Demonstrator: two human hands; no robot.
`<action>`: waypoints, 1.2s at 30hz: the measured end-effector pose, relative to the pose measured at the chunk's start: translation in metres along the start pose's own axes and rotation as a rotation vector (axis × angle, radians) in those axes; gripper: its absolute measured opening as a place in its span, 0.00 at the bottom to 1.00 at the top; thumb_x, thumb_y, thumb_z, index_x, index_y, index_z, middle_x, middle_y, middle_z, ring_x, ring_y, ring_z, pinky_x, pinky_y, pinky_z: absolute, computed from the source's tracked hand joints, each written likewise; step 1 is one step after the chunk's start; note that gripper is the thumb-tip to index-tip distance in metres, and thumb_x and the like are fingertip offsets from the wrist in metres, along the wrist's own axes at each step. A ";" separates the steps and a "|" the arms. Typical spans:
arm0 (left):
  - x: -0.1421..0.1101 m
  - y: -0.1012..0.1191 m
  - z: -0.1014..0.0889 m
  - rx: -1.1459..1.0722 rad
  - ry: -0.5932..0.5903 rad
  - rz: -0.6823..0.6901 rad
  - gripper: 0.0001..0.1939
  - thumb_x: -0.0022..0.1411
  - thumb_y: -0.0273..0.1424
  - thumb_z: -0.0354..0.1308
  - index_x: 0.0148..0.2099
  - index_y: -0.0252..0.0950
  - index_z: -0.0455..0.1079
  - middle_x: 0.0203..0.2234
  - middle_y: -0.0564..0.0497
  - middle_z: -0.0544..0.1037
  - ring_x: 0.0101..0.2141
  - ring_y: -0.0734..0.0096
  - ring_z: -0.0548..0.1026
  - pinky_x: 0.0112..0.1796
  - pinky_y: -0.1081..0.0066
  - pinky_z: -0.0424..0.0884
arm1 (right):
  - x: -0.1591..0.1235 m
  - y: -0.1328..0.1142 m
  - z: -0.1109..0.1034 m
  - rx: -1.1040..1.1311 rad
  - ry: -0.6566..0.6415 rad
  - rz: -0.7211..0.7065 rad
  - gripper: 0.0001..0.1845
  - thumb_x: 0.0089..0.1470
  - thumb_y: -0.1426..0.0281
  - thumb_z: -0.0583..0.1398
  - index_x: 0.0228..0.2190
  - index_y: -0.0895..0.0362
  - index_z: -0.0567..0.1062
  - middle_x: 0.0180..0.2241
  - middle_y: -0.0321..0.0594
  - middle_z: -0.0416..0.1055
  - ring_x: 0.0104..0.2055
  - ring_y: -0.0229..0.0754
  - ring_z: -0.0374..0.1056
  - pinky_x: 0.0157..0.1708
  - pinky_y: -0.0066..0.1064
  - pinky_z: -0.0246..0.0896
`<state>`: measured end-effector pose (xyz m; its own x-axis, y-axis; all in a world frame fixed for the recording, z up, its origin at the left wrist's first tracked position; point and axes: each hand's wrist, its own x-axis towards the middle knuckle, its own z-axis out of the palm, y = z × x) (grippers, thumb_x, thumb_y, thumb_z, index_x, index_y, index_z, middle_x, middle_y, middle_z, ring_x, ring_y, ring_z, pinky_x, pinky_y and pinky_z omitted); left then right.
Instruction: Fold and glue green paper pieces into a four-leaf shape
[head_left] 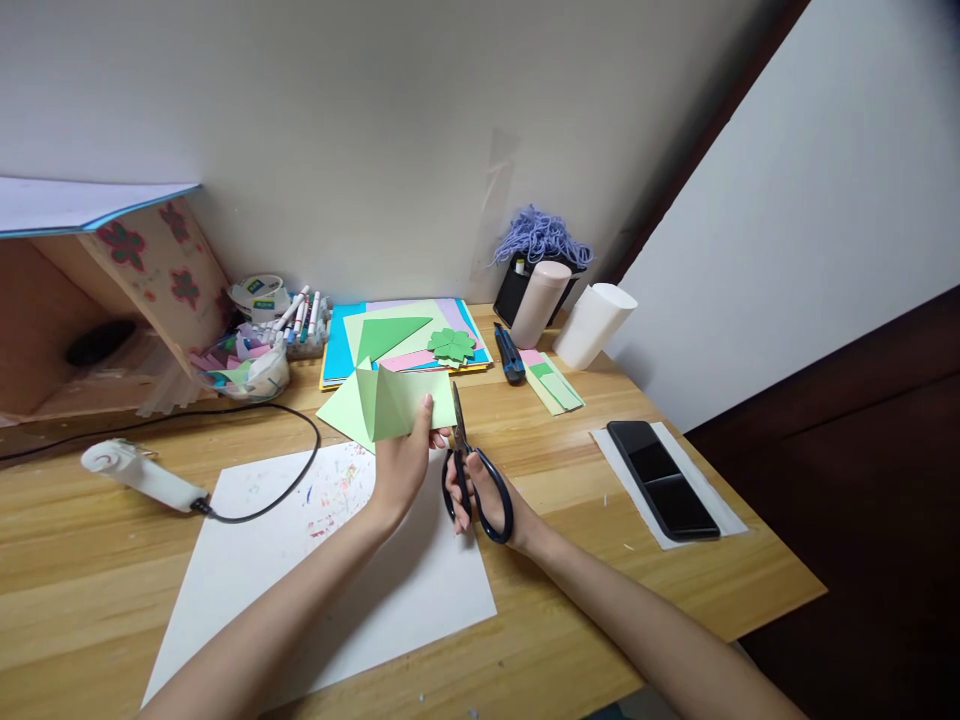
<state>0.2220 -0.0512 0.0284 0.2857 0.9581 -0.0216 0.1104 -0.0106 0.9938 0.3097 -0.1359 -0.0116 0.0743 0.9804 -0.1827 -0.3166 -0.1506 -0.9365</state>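
Observation:
Above the white sheet (420, 590), my left hand (405, 455) grips a folded piece of light green paper (397, 400), its thumb pressed on the front. Creases run down the paper's left part. My right hand (480, 490) holds scissors (495, 510) with dark handles, its fingers in the loops. The blades point away from me, at the right edge of the green paper; I cannot tell whether they touch it. Behind the paper lie coloured sheets (334, 345) in a stack, with a dark green triangle (394, 335) and a green paper clover (451, 346) on top.
A glue gun (146, 475) with a black cord lies left. Behind it stand a tub of paper scraps (251, 370) and markers (300, 315). A utility knife (509, 355), paper strips (553, 385), a white roll (596, 325) and a phone (661, 480) are on the right.

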 end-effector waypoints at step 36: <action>-0.006 0.005 0.002 -0.039 0.008 -0.014 0.18 0.54 0.45 0.52 0.23 0.35 0.63 0.12 0.53 0.68 0.22 0.69 0.73 0.30 0.73 0.66 | -0.001 0.006 0.003 -0.029 0.068 -0.046 0.24 0.50 0.47 0.50 0.27 0.57 0.60 0.18 0.26 0.55 0.11 0.27 0.54 0.12 0.22 0.59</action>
<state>0.2231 -0.0576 0.0328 0.2768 0.9603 -0.0349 0.0776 0.0138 0.9969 0.3049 -0.1376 -0.0162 0.1527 0.9756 -0.1579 -0.2836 -0.1098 -0.9526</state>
